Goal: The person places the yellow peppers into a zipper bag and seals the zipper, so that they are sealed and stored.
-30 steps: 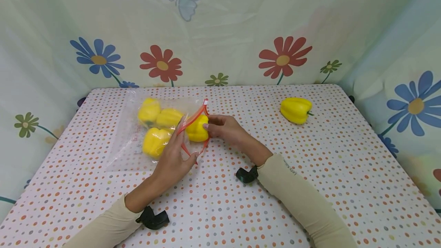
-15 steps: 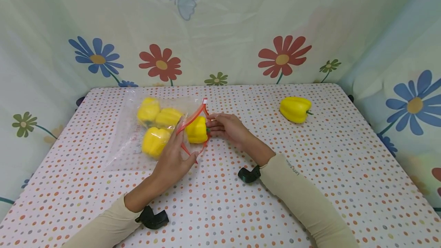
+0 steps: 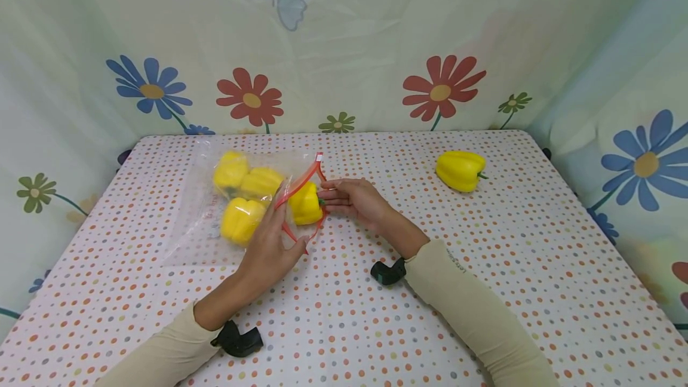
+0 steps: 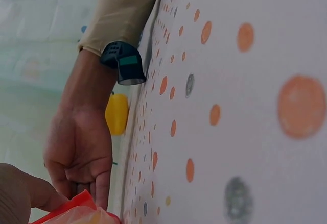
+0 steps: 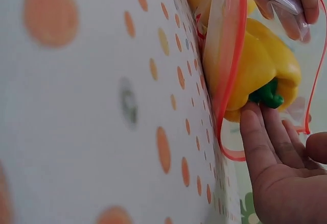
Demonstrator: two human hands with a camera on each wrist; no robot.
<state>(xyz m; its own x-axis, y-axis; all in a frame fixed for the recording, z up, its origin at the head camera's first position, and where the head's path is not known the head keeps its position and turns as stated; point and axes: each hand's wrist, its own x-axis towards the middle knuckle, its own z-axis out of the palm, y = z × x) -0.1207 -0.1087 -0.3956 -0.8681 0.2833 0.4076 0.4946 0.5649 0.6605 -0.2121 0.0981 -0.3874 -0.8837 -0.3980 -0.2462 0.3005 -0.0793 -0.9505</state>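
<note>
A clear zip bag point(image 3: 188, 232) with a red seal lies left of centre on the table, several yellow bell peppers point(image 3: 240, 220) inside. My left hand point(image 3: 266, 258) holds the bag's mouth, its thumb point(image 4: 36, 191) at the red edge and its fingers against the plastic. Just inside the mouth sits another yellow bell pepper point(image 3: 305, 203), its green stem point(image 5: 268, 94) facing outward. With straight fingers my right hand point(image 3: 357, 200) touches that pepper's stem end, as the right wrist view shows. One more yellow bell pepper point(image 3: 460, 171) lies outside the bag, at the back right.
A dotted cloth covers the table point(image 3: 484, 237). Behind and at both sides hangs a floral curtain point(image 3: 344, 46). Black wrist devices point(image 3: 239, 340) are worn at both cuffs.
The right hand has let go of the pepper at the mouth and straightened its fingers against it. That pepper has moved slightly left, further into the bag. The left hand stays in place.
</note>
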